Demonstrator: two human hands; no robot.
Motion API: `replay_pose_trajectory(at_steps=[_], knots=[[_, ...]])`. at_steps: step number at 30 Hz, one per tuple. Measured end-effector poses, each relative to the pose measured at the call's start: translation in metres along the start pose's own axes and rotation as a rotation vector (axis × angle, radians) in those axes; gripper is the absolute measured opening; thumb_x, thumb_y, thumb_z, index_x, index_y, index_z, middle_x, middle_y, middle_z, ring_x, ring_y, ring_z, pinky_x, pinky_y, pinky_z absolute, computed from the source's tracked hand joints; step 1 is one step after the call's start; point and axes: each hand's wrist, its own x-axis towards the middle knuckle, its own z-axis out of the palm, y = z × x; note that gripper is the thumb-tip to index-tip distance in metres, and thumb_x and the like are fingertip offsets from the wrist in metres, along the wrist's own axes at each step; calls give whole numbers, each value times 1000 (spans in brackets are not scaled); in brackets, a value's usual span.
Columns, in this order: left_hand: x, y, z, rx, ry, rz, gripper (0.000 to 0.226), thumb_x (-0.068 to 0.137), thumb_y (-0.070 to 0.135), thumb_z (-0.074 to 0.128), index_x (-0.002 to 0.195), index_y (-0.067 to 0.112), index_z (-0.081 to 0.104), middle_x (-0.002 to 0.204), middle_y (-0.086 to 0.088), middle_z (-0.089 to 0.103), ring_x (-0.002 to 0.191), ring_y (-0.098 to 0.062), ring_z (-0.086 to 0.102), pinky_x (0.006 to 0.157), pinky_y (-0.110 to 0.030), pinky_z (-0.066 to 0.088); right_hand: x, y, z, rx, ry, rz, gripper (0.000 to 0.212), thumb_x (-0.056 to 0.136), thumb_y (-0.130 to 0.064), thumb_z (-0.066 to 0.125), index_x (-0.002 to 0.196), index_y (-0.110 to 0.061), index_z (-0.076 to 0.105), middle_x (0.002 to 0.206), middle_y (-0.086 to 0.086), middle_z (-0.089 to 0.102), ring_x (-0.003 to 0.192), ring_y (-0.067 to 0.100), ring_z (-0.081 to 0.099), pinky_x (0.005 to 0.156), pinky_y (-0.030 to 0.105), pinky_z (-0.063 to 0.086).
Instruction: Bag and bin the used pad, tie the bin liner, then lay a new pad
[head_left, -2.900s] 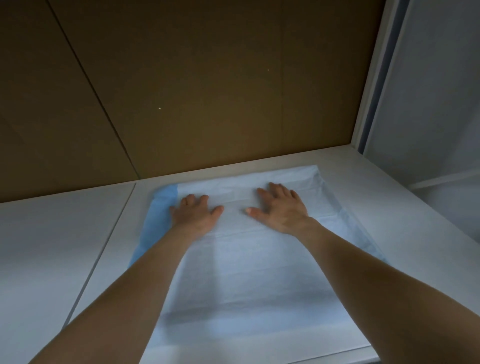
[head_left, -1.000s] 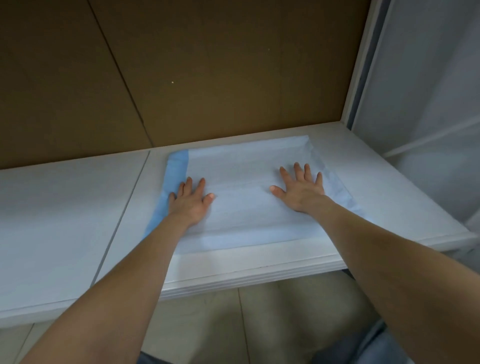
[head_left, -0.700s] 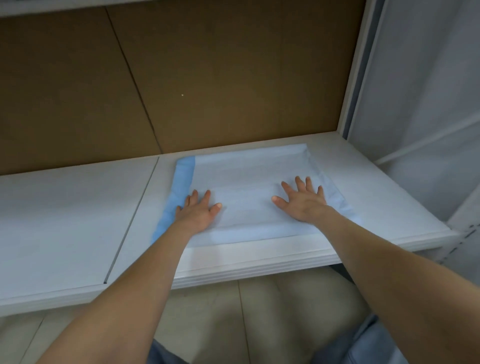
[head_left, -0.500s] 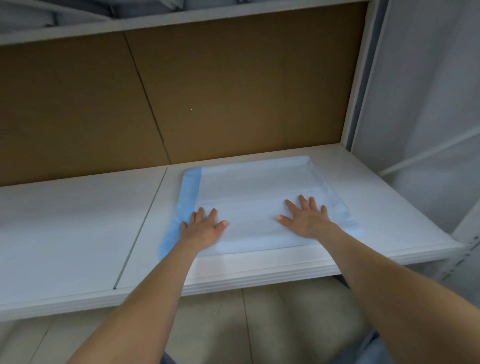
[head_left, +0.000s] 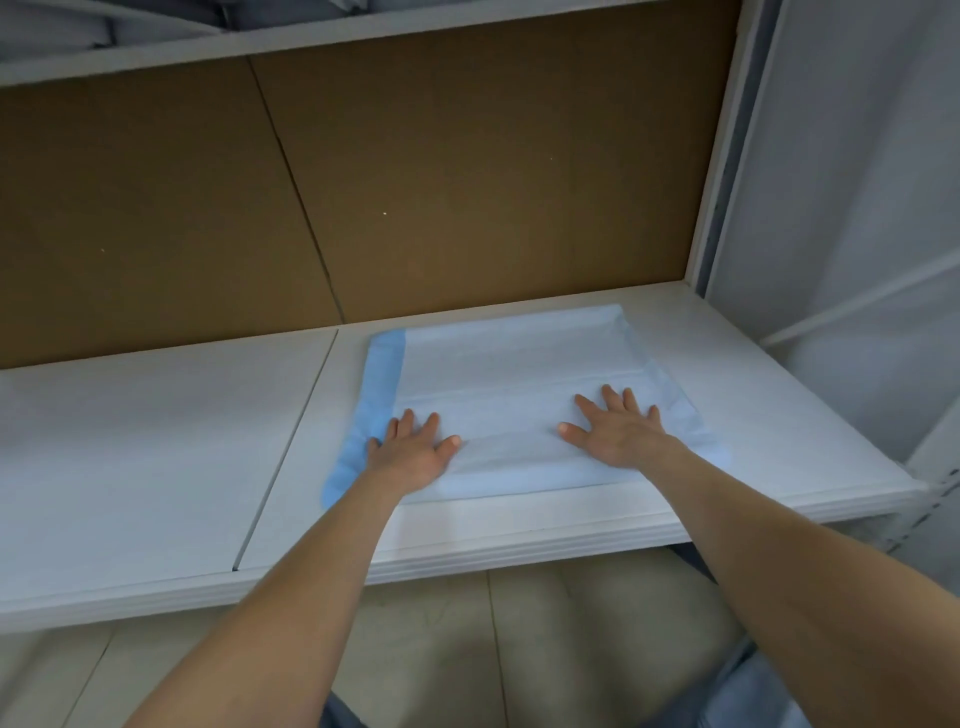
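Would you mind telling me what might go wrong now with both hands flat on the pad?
1. The blue left edge of the pad looks rippled beside the left hand; it may stay creased if the hands lift now.
2. The pad lies loose near the front of the shelf, so the right hand or the left drawing back could drag it forward.

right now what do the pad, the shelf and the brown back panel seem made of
Pad: seemingly thin matte white tissue, creased, with a blue plastic-looking border.
Shelf: smooth white board, perhaps laminate, its front edge layered.
Back panel: matte brown, likely hardboard or cardboard, with a seam.
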Motion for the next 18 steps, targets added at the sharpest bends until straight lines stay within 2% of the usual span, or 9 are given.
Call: replay_pose_trajectory(at_steps=[11,13,15,18], knots=[[-28,-7,3,-26,26,11,63,97,58,16,153,30,6,161,-3,-3,149,-22,1,119,-47,8,-29,-6,-3,-14,77,-27,71,93,-68,17,153,-32,6,162,4,-6,148,30,-7,118,55,4],[-29,-5,-1,-34,37,6,63,98,58,16,153,28,7,161,-3,-2,149,-22,2,119,-47,10,-32,-10,-10,33,119,-42,70,94,-66,21,153,-30,10,162,4,-2,149,30,1,117,52,10],[-33,-3,-8,-53,62,3,64,97,58,17,153,27,10,161,-3,0,148,-22,7,118,-46,16,-36,-18,-18,95,173,-66,69,94,-63,27,152,-27,17,161,4,7,146,28,16,114,47,23],[-38,4,-38,-163,197,46,62,98,56,25,151,24,21,160,-3,9,145,-23,21,114,-42,25,-42,-31,-40,159,318,-141,63,95,-59,35,148,-26,28,155,4,20,139,26,29,108,42,33]])
